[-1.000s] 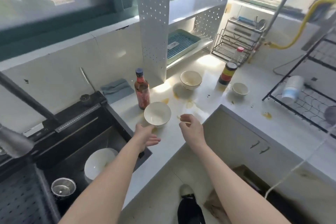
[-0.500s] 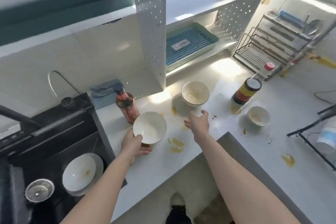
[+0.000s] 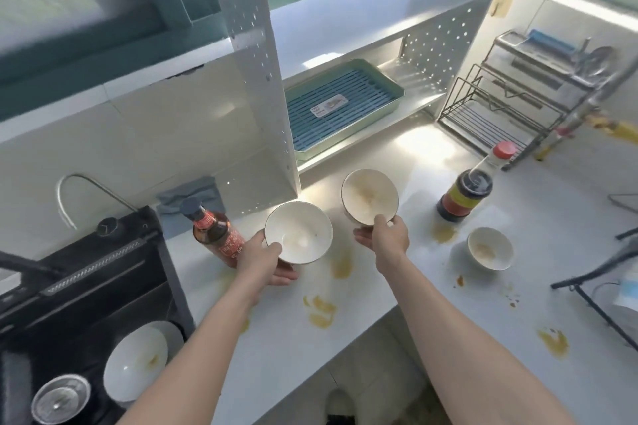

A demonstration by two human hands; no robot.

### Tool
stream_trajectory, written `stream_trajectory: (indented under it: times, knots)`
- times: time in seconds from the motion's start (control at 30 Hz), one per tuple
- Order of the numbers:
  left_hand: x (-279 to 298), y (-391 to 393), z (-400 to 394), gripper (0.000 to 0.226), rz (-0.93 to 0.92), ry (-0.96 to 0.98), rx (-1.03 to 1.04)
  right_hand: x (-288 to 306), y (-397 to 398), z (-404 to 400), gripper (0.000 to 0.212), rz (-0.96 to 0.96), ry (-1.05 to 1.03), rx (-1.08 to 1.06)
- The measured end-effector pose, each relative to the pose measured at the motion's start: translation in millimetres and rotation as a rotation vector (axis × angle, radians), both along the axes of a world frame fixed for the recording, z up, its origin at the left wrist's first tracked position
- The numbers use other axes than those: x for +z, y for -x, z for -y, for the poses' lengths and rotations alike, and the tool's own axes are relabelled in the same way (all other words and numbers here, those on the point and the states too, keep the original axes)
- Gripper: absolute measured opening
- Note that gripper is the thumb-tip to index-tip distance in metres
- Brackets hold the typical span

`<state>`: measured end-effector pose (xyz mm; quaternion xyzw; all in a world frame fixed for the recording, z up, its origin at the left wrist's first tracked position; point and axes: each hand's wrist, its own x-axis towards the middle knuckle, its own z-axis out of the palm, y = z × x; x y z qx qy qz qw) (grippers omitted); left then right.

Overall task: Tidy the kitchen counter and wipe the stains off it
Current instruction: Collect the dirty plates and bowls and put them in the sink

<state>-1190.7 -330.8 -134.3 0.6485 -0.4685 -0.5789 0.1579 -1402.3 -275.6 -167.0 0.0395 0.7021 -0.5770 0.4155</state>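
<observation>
A soiled round white ceramic bowl (image 3: pixel 299 232) is gripped at its near rim by the left hand (image 3: pixel 265 260); a second, dark-rimmed white bowl (image 3: pixel 369 197) is held tilted by the right hand (image 3: pixel 385 235), above the yellow-stained white counter (image 3: pixel 397 286).

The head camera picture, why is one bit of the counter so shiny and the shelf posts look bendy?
Head view: sunlight glares off the counter behind the bowl in the right hand; the wide lens leans the shelf posts; the edges blur.
</observation>
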Motion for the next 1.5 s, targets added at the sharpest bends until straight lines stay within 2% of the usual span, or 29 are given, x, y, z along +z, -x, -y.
stream_trajectory:
  times: [0.13, 0.37, 0.6, 0.7, 0.77, 0.87, 0.93, 1.03, 1.1, 1.17, 1.27, 1.33, 1.4, 1.5]
  knots:
    - [-1, 15, -5, 0.045, -0.018, -0.01, -0.053, 34, 1, -26, 0.023, -0.152, 0.114, 0.029]
    - [17, 63, -28, 0.054, -0.126, -0.041, -0.232, 78, -3, -81, 0.017, -0.458, 0.011, 0.259]
    - [18, 104, -70, 0.033, -0.224, -0.082, -0.358, 69, 12, -136, 0.018, -0.556, -0.042, 0.252]
    - [12, 119, -85, 0.031, -0.269, -0.127, -0.362, 59, 28, -156, 0.016, -0.531, -0.03, 0.197]
    - [8, 127, -93, 0.031, -0.286, -0.151, -0.357, 46, 47, -164, 0.023, -0.437, -0.058, 0.051]
    - [2, 135, -98, 0.032, -0.278, -0.153, -0.349, 23, 84, -171, 0.028, -0.259, -0.205, -0.13]
    - [-4, 135, -95, 0.033, -0.251, -0.138, -0.358, 11, 103, -171, 0.024, -0.122, -0.243, -0.17]
    - [-12, 134, -89, 0.038, -0.222, -0.12, -0.357, -8, 127, -159, 0.035, -0.012, -0.286, -0.17]
    - [-15, 133, -86, 0.039, -0.203, -0.115, -0.361, -18, 137, -149, 0.045, -0.015, -0.327, -0.178]
    - [-19, 131, -83, 0.039, -0.191, -0.111, -0.349, -25, 143, -141, 0.047, -0.022, -0.35, -0.182]
    - [-25, 126, -79, 0.038, -0.176, -0.112, -0.342, -27, 148, -139, 0.045, 0.006, -0.362, -0.236]
    - [-26, 122, -77, 0.039, -0.168, -0.114, -0.34, -22, 145, -142, 0.033, -0.008, -0.344, -0.265]
    - [-26, 120, -75, 0.04, -0.166, -0.109, -0.335, -14, 135, -141, 0.025, -0.077, -0.28, -0.232]
    - [-23, 114, -75, 0.041, -0.171, -0.105, -0.31, 11, 116, -135, 0.038, -0.227, -0.082, -0.071]
